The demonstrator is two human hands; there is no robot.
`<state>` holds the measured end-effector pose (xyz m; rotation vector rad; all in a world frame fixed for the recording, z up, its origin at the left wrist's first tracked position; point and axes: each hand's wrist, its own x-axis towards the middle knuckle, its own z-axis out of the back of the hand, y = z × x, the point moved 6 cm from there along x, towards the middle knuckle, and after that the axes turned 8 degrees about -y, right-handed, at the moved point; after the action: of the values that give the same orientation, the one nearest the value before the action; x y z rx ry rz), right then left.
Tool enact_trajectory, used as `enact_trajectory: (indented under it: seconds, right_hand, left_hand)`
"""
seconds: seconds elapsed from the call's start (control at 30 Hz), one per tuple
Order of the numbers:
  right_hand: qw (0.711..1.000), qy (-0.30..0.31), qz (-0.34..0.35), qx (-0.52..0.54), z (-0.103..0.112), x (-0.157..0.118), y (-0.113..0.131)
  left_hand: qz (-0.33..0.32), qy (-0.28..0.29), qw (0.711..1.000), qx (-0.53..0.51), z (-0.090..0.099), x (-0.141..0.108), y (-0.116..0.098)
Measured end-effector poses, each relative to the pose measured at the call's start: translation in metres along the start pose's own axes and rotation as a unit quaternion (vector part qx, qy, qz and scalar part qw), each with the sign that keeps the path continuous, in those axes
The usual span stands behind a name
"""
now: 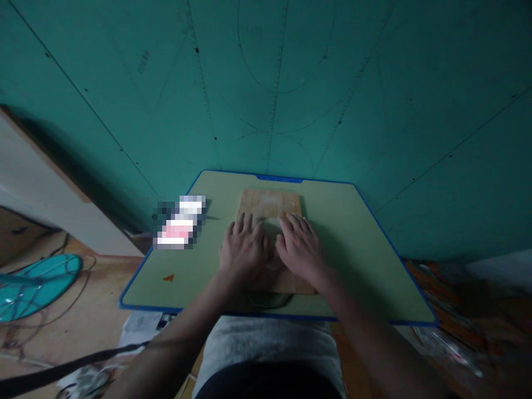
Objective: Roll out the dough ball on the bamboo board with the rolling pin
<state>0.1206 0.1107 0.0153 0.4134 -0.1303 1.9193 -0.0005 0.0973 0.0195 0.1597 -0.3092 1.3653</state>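
Note:
On the table lies a wooden board (272, 199), with a dark loop handle (270, 302) at its near end. A pale, round, flat piece (273, 227) rests on the middle of the board, partly covered by my hands; its material is too dim to tell. My left hand (245, 246) lies palm down over its left side, fingers stretched forward. Over its right side my right hand (299, 244) lies the same way, fingers out flat. The thumbs are close together above the piece. Neither hand grips anything.
The light green table (349, 238) has a blue rim and stands against a green wall (266, 100). A pixelated phone-like object (180, 221) is at its left edge, near a small orange triangle (168, 277). A turquoise round stool (41, 285) stands on the floor at left.

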Motion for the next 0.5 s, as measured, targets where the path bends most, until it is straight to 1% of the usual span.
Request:
enact_trajectory:
  seconds: [0.13,0.23,0.3,0.4,0.5]
  right_hand:
    - [0.999,0.027,-0.028,0.037,-0.013,0.038,-0.015]
    - [0.995,0.041,-0.068,0.061,-0.023,0.059,-0.026]
    - [0.993,0.045,-0.092,0.066,-0.029,0.067,-0.031]
    - [0.992,0.045,-0.103,0.058,-0.030,0.067,-0.032]
    - [0.997,0.034,-0.067,0.032,-0.022,0.051,-0.023]
  left_hand:
    - [0.003,0.011,1.000,0.010,-0.007,0.032,0.010]
    - [-0.002,-0.016,1.000,-0.009,-0.010,0.054,0.016]
    - [0.010,-0.033,0.999,-0.013,-0.012,0.064,0.021]
    - [0.023,-0.023,0.999,-0.004,-0.015,0.067,0.023]
    - [0.017,-0.021,1.000,0.003,-0.013,0.049,0.018]
